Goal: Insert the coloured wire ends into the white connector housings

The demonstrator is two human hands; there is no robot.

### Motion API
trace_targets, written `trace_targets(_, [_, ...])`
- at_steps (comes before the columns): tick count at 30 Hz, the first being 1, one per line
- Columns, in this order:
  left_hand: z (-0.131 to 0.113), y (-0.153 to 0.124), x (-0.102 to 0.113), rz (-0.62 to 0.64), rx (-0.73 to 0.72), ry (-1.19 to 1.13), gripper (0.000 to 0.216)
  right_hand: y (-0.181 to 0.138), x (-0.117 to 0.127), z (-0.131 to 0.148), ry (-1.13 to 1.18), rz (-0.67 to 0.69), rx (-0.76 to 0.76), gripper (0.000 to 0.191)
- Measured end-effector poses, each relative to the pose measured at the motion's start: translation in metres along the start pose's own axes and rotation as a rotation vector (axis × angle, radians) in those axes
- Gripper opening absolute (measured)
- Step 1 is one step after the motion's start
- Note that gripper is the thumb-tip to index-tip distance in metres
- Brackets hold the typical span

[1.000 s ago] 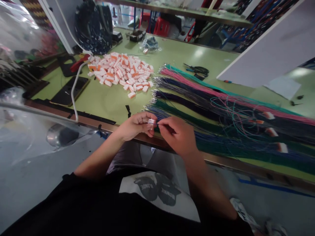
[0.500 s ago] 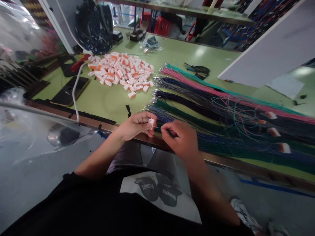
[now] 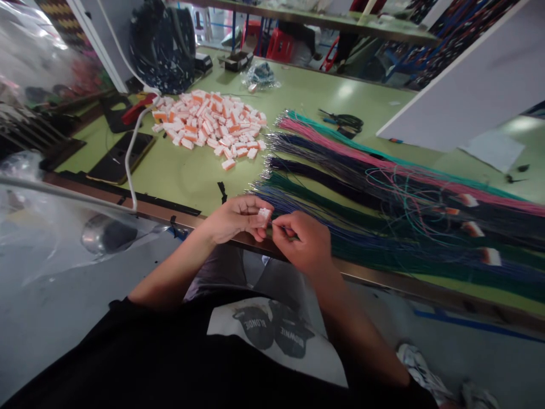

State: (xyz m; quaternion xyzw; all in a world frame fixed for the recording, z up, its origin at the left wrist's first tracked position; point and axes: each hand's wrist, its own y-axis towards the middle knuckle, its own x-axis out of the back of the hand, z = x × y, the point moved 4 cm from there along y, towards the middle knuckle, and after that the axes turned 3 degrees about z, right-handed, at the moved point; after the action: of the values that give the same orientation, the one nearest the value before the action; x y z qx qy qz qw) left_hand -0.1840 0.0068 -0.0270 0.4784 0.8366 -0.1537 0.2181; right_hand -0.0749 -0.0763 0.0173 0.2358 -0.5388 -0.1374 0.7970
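Note:
My left hand pinches a small white connector housing between thumb and fingers, just over the table's front edge. Close on its right, my right hand is closed in a pinch on a thin wire, whose end points at the housing. Whether that end has entered the housing is too small to tell. Behind my hands lie green and blue wires with metal-tipped ends. A pile of white and orange connector housings sits farther back on the left.
Pink wires and teal wires run along the green table. Several wired connectors rest on the bundles at right. A dark flat tray, a white cable and red-handled pliers are at left; a white panel stands at right.
My right hand has moved left, bringing the wire up close to the connector housing. The housing has turned slightly in my left hand, which otherwise stays in place.

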Motion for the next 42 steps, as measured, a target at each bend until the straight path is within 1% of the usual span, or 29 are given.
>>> trace_targets(8, [0.002, -0.001, -0.001, -0.03, 0.067, -0.003, 0.032, -0.001, -0.011, 0.0, 0.041, 0.072, -0.04, 0.017])
trace_targets(11, [0.002, -0.002, -0.001, -0.029, 0.075, 0.015, 0.033, -0.002, -0.011, -0.001, 0.117, 0.081, -0.081, 0.015])
trace_targets(12, [0.002, -0.003, -0.002, -0.019, 0.076, 0.021, 0.033, -0.001, -0.009, -0.003, 0.178, 0.113, -0.097, 0.014])
trace_targets(14, [0.002, -0.004, -0.002, 0.009, 0.076, 0.031, 0.033, 0.002, -0.002, -0.014, 0.331, 0.247, -0.122, 0.013])
trace_targets(16, [0.001, -0.004, -0.002, 0.028, 0.063, 0.035, 0.033, 0.006, 0.012, -0.034, 0.408, 0.345, -0.173, 0.014])
trace_targets(17, [0.001, -0.005, -0.002, 0.033, 0.051, 0.035, 0.032, 0.008, 0.021, -0.05, 0.366, 0.312, -0.23, 0.016])
trace_targets(19, [0.001, -0.004, -0.001, 0.041, 0.033, 0.035, 0.03, 0.01, 0.039, -0.084, 0.131, 0.168, -0.374, 0.015])
trace_targets(20, [0.002, -0.004, -0.001, 0.047, 0.032, 0.039, 0.029, 0.01, 0.043, -0.099, -0.004, 0.156, -0.426, 0.012])
trace_targets(22, [0.002, -0.004, -0.001, 0.058, 0.035, 0.046, 0.029, 0.008, 0.042, -0.12, -0.213, 0.212, -0.468, 0.007])
trace_targets(24, [0.003, -0.004, -0.001, 0.058, 0.034, 0.045, 0.028, 0.005, 0.037, -0.131, -0.304, 0.25, -0.46, 0.004])
trace_targets(26, [0.003, -0.003, -0.002, 0.046, 0.026, 0.037, 0.027, 0.002, 0.036, -0.134, -0.276, 0.199, -0.455, 0.003])
trace_targets(28, [0.003, -0.003, -0.002, 0.025, 0.017, 0.036, 0.026, 0.0, 0.042, -0.136, -0.169, 0.088, -0.478, 0.003])
trace_targets(32, [0.004, -0.001, -0.002, -0.021, 0.014, 0.055, 0.024, -0.006, 0.059, -0.144, 0.034, -0.266, -0.585, 0.005])
trace_targets(34, [0.004, -0.001, -0.002, -0.03, 0.011, 0.057, 0.024, -0.008, 0.062, -0.144, 0.081, -0.389, -0.637, 0.005])
trace_targets(35, [0.004, 0.0, -0.001, -0.034, 0.007, 0.058, 0.024, -0.007, 0.06, -0.142, 0.105, -0.405, -0.653, 0.005])
trace_targets(36, [0.004, 0.0, -0.001, -0.041, 0.0, 0.059, 0.024, -0.006, 0.058, -0.136, 0.132, -0.388, -0.653, 0.004])
trace_targets(37, [0.004, 0.001, -0.001, -0.049, -0.008, 0.063, 0.024, -0.004, 0.054, -0.128, 0.158, -0.345, -0.633, 0.003])
trace_targets(39, [0.003, 0.001, 0.0, -0.059, -0.028, 0.069, 0.024, 0.003, 0.046, -0.102, 0.195, -0.217, -0.527, 0.009])
trace_targets(42, [0.002, 0.002, 0.0, -0.048, -0.067, 0.064, 0.026, 0.012, 0.032, -0.055, 0.209, 0.0, -0.261, 0.012])
